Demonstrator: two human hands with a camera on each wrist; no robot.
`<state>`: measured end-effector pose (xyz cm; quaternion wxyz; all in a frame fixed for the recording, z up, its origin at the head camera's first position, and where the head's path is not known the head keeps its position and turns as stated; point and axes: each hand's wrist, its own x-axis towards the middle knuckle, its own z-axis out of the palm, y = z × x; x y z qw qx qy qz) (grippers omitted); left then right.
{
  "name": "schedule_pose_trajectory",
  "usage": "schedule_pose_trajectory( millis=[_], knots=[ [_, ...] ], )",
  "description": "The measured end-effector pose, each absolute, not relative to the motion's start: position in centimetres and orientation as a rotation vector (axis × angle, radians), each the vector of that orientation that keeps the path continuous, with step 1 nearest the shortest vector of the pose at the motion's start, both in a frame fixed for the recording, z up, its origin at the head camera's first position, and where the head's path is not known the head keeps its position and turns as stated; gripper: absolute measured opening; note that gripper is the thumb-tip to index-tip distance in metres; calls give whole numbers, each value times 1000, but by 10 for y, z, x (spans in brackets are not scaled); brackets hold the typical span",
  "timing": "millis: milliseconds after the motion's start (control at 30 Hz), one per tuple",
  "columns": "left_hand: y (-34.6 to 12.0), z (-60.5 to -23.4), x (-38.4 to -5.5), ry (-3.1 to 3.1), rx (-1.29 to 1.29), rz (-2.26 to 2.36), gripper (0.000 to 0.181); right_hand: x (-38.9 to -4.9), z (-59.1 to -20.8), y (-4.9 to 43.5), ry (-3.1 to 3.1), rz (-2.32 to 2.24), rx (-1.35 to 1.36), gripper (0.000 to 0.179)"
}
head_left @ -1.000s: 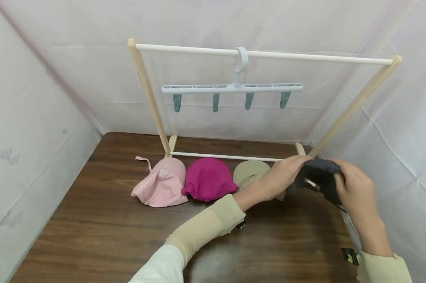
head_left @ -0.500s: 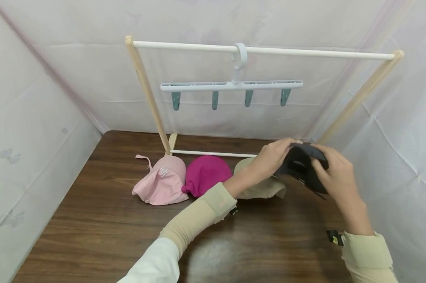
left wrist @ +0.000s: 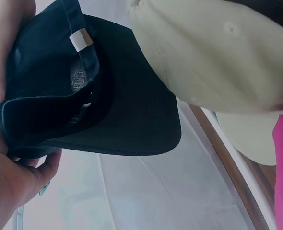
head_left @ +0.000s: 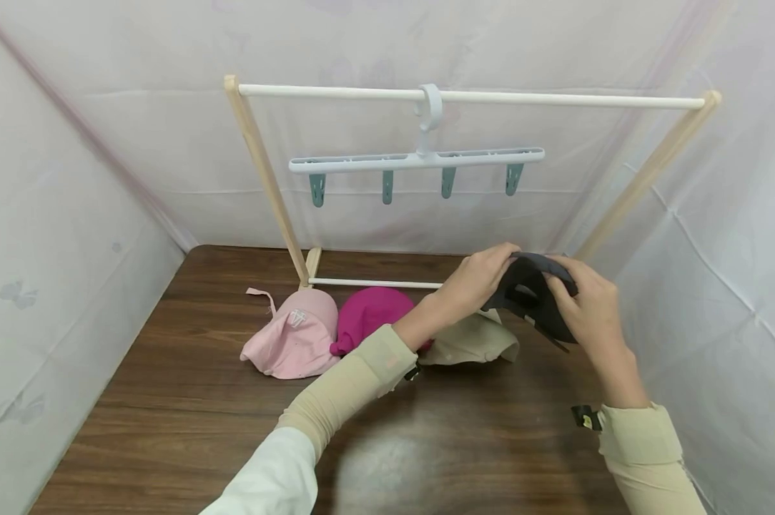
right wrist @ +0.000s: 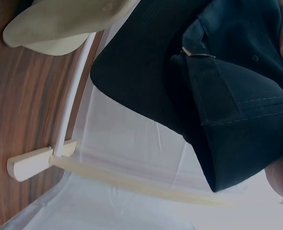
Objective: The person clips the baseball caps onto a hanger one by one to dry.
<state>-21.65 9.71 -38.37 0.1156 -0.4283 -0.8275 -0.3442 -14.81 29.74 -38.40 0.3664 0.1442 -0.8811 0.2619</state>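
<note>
Since one second ago, the dark cap (head_left: 550, 318) has moved leftward, nearer to the khaki cap (head_left: 471, 345), together with the left hand (head_left: 471, 282) and the right hand (head_left: 590, 304); fingers of both hands grasp its edge, and it is held above the table (head_left: 387, 472), between them. As I judge, the soft cloth is one risk; if the fingers pull unequally, the edge may fold and slip out from one side. The brim (left wrist: 141, 100) points away from the fingers, toward the khaki cap; I cannot tell if they touch, but a lower path could push that cap. The strap (head_left: 553, 343) sticks out below the right fingers and might catch. Left of the fingers, under the forearm, lies the magenta cap (head_left: 369, 311); the sleeve (head_left: 384, 354) could drag it, if the arm drops. Above the fingers, to their left, hangs the hanger (head_left: 420, 163); a careless bump could make it swing or slide along the rail (head_left: 555, 98).
</note>
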Motion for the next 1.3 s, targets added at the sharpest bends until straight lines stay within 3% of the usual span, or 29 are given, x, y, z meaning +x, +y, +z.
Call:
schedule_pose_trajectory(
  millis=[1067, 1300],
  knots=[
    [87, -355, -251, -2437, -1172, -925, 26, -190, -356, 270, -2366, 839, 349, 33],
    [89, -350, -257, -2486, -1219, -886, 26, -198, -359, 272, -2319, 836, 308, 25]
  ],
)
